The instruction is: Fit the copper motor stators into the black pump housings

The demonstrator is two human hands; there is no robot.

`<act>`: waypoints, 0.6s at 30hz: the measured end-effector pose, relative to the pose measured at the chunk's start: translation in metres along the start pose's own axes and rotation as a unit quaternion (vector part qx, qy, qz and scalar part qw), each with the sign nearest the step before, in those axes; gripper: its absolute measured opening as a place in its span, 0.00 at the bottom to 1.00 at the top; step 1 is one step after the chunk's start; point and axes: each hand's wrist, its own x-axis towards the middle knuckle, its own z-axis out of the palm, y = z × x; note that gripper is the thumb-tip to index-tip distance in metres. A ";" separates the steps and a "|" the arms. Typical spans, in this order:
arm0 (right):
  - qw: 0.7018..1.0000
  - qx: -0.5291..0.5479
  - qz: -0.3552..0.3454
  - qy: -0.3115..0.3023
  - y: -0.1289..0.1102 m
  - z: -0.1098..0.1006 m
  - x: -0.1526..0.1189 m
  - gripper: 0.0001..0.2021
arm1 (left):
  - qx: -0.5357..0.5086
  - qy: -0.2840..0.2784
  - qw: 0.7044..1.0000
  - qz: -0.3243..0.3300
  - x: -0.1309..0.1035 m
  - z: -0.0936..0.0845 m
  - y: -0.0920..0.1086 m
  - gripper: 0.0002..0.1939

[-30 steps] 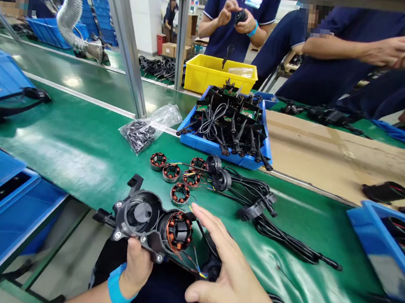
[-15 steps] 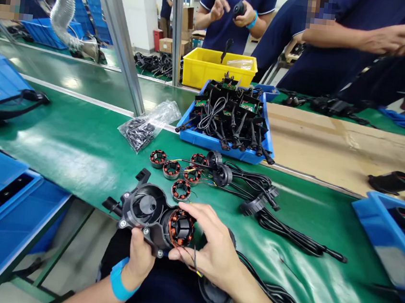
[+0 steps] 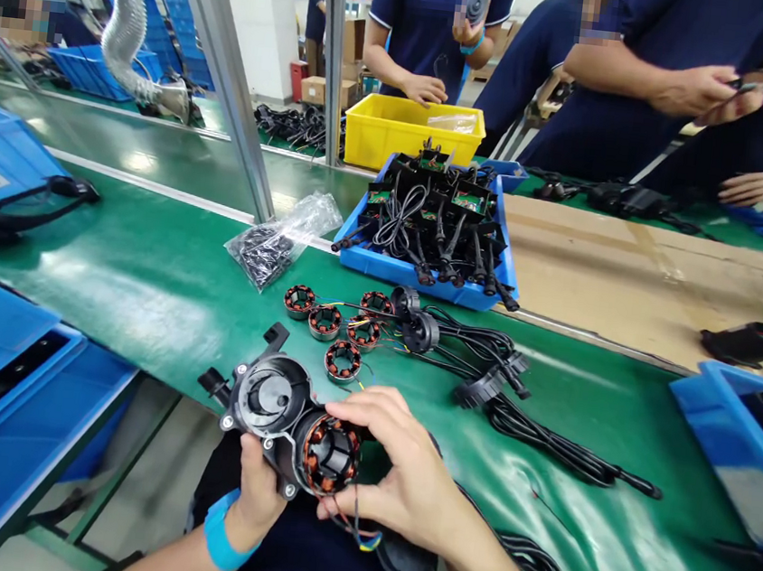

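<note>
Black housing (image 3: 275, 394): being gripped by left hand (image 3: 257, 489) above bench's (image 3: 166, 322) near edge.
Coil ring (image 3: 331, 455): being pinched by right hand (image 3: 396, 469), apparently seated in housing's right opening.
Five rings (image 3: 341, 374): lying unfitted, farther off.

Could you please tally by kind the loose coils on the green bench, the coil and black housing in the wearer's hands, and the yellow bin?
Loose coils: 5
Held coil: 1
Housing: 1
Yellow bin: 1
Total: 8

Bright indoor light, white glare on the green tabletop (image 3: 162, 299), wide-angle stretching toward edges, dark lower-right shadow
</note>
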 end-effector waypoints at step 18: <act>0.995 0.074 0.013 -0.067 -0.010 0.004 0.010 0.34 | 0.018 0.028 0.996 -0.078 0.004 0.022 0.028 0.42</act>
